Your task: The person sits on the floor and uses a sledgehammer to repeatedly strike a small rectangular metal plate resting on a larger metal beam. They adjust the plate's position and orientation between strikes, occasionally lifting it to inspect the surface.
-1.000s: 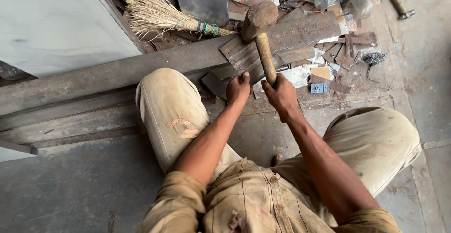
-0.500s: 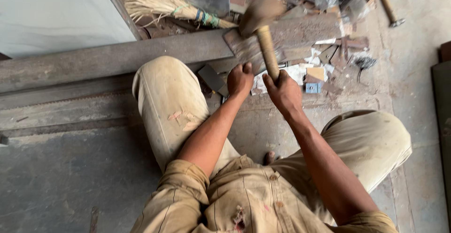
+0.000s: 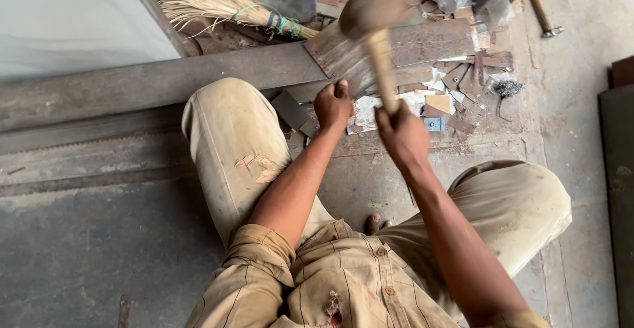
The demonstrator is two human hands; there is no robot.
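My right hand (image 3: 401, 135) grips the wooden handle of a mallet (image 3: 375, 23); its rounded head is blurred above a flat rusty metal sheet piece (image 3: 343, 57). That piece lies on a long steel beam (image 3: 165, 80) running across the floor. My left hand (image 3: 332, 105) is closed on the near edge of the metal piece, beside the mallet handle. I sit on the floor with both knees raised, in tan trousers and shirt.
A straw broom (image 3: 211, 1) lies behind the beam. Metal scraps and small offcuts (image 3: 462, 83) are scattered to the right, near a hammer (image 3: 545, 17) on the concrete. A pale panel (image 3: 66, 17) stands at the upper left. A dark sheet (image 3: 617, 189) edges the right.
The mallet head has swung a little up and left and is now blurred. Both hands stay by the metal piece; the camera view has shifted slightly.
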